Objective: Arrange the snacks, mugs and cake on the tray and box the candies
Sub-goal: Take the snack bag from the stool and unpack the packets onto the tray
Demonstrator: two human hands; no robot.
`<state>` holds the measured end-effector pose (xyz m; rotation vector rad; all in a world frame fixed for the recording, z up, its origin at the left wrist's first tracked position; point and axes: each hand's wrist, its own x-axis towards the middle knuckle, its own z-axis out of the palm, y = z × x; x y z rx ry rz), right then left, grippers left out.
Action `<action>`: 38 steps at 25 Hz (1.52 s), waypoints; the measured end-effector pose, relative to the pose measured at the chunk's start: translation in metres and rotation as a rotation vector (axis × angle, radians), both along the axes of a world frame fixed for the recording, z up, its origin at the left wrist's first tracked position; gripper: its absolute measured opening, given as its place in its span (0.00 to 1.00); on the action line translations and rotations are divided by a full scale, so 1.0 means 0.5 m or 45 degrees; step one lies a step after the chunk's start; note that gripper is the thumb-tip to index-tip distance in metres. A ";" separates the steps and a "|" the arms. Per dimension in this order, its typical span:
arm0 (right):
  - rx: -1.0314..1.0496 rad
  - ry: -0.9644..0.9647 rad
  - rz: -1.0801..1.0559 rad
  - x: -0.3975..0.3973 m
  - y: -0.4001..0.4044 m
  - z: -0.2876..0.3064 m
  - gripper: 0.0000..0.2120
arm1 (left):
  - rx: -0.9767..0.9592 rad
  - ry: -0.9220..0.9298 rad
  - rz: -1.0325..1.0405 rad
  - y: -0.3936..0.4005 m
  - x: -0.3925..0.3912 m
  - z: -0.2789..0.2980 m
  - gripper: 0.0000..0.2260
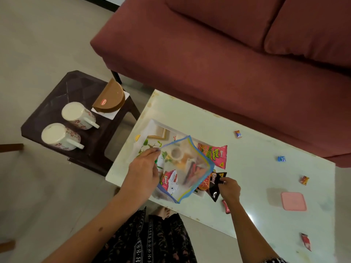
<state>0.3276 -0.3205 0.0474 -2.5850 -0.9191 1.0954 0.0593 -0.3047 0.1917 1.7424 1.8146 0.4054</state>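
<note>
My left hand pinches the corner of a clear zip bag with a blue edge, holding it over the white printed tray. My right hand grips a black snack packet at the tray's near right edge. A pink snack packet lies on the tray, with another pink one under the bag. Two floral mugs stand upside down on the dark stool, beside a half-round brown cake box. Candies lie scattered on the table.
A pink lidded box sits on the white table at the right. Red candies lie near the front edge. A maroon sofa stands behind the table. My foot shows below the table edge.
</note>
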 end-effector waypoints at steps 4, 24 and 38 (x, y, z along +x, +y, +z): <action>0.868 -0.011 -0.303 -0.069 0.016 0.169 0.08 | -0.001 -0.016 -0.052 -0.001 0.019 -0.003 0.19; 0.009 0.431 -0.049 -0.318 0.052 0.052 0.13 | 0.053 -0.022 -0.057 -0.023 0.027 -0.027 0.18; 0.689 0.731 -0.075 -0.009 0.150 0.410 0.05 | 0.072 0.074 0.205 0.037 -0.026 -0.033 0.18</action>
